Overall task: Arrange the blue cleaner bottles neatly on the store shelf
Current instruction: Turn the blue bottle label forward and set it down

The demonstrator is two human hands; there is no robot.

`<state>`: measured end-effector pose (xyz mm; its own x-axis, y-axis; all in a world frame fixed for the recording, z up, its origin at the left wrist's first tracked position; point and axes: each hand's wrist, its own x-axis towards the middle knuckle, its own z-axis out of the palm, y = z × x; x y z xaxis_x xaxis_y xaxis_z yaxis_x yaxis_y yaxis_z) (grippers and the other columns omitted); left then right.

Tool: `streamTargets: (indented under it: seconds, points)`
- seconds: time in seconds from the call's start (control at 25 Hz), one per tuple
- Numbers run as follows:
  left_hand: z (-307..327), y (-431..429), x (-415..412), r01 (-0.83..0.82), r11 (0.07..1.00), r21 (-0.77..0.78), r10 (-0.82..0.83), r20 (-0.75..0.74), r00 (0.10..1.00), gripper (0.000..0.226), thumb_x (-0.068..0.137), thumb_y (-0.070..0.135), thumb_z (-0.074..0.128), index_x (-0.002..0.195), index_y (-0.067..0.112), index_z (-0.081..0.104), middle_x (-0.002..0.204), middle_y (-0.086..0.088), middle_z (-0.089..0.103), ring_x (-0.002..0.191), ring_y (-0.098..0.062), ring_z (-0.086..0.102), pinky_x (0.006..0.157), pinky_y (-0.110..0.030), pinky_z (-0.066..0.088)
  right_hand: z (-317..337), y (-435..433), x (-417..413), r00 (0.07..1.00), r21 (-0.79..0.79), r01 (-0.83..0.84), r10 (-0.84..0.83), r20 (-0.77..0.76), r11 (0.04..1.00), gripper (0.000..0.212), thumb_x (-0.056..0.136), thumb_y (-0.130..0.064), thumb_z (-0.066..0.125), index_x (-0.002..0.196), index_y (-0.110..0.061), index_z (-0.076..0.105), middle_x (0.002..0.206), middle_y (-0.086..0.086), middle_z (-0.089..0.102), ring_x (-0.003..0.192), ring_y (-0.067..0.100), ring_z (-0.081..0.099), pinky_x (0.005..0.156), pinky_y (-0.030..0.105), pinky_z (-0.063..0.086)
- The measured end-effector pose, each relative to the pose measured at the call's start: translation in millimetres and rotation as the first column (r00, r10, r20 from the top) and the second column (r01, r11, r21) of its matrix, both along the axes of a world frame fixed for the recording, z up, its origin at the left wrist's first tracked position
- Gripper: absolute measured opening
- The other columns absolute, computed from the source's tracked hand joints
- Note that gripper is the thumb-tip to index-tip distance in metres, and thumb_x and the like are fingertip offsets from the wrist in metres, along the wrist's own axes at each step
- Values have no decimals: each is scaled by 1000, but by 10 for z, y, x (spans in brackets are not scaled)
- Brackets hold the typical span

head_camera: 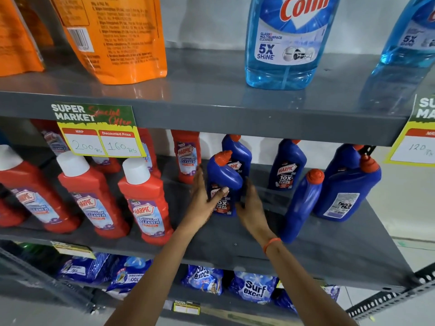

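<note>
A dark blue Harpic bottle (223, 177) with an orange-red cap stands on the grey middle shelf (211, 236), label facing me. My left hand (202, 198) grips its left side, thumb across the label. My right hand (250, 205) holds its right side. Right behind it stands a second blue bottle (239, 151). A third blue bottle (287, 164) stands further right at the back. Another blue bottle (302, 205) leans near the front right, beside a bigger blue bottle (348, 187) turned back-label out.
Red Harpic bathroom cleaner bottles (146, 201) fill the left of the shelf. Above, orange pouches (113, 36) and light-blue Colin bottles (289, 41) stand. Surf Excel packs (254, 288) lie below. A price tag (98, 130) hangs on the upper shelf edge.
</note>
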<state>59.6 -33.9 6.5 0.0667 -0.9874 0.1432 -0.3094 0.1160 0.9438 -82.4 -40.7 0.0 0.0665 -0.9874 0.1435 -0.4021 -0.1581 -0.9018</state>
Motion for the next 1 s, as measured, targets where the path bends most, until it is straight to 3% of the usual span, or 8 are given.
streamTargets:
  seconds: [0.12, 0.28, 0.36, 0.48, 0.6, 0.8, 0.92, 1.0]
  points:
    - [147, 157, -277, -140, 932, -335, 256, 329, 909, 88, 84, 45, 57, 146, 7, 6, 157, -17, 10, 145, -25, 6, 118, -36, 7, 201, 292, -158, 977, -412, 204, -210, 31, 888, 60, 78, 12, 45, 135, -4, 38, 134, 8, 45, 127, 13, 40, 108, 19, 33]
    - [250, 290, -914, -32, 881, -472, 212, 335, 918, 79, 88, 32, 54, 145, 15, 2, 156, -7, 5, 145, -22, 9, 119, -41, 13, 270, 479, -597, 945, -656, 306, -301, 124, 690, 51, 81, 2, 39, 131, -7, 39, 131, 7, 40, 130, 5, 32, 112, 20, 30]
    - [231, 338, -1254, 16, 933, -358, 83, 259, 962, 73, 88, 26, 56, 144, 12, 12, 155, -8, 17, 144, -21, 19, 119, -38, 21, 121, 511, -874, 927, -613, 364, -335, 168, 702, 53, 83, -1, 40, 135, -7, 35, 137, 14, 35, 134, 9, 28, 114, 18, 24]
    - [151, 352, -1601, 20, 970, -241, 21, 167, 986, 59, 87, 25, 62, 138, 7, 38, 144, -14, 45, 130, -24, 45, 107, -29, 38, -296, 501, -1302, 942, -365, 334, -324, 90, 869, 69, 79, 4, 52, 142, -8, 26, 146, 13, 26, 138, 9, 19, 114, 16, 17]
    - [129, 330, -1782, 8, 986, -165, 14, 134, 991, 60, 78, 28, 72, 129, 8, 49, 124, -14, 63, 111, -25, 61, 94, -31, 49, -579, 432, -1542, 993, -58, 112, -109, 48, 992, 76, 74, -3, 61, 142, -8, 27, 147, 16, 32, 137, 28, 31, 115, 38, 28]
    - [200, 230, -1901, -114, 977, -179, 157, 245, 957, 51, 74, 32, 75, 115, 7, 58, 106, -16, 70, 94, -32, 65, 79, -38, 52, -605, 248, -1639, 987, 86, -43, 29, 158, 995, 77, 75, 6, 59, 142, -10, 25, 142, 14, 43, 129, 26, 45, 107, 45, 42]
    - [256, 135, -1717, 35, 995, -89, -27, 89, 996, 45, 75, 34, 72, 110, 9, 60, 106, -11, 71, 97, -24, 66, 85, -46, 53, -589, 119, -1797, 946, 170, -144, 85, 312, 975, 55, 79, 5, 63, 125, -19, 45, 129, 16, 58, 111, 24, 58, 93, 40, 51]
    - [327, 54, -1589, 169, 986, -12, -170, -55, 984, 34, 80, 27, 70, 111, 19, 60, 109, -1, 70, 100, -12, 66, 88, -36, 53, -520, 71, -1900, 863, 222, -314, 179, 473, 923, 46, 78, 1, 67, 114, -24, 54, 118, 10, 66, 102, 23, 64, 83, 35, 56]
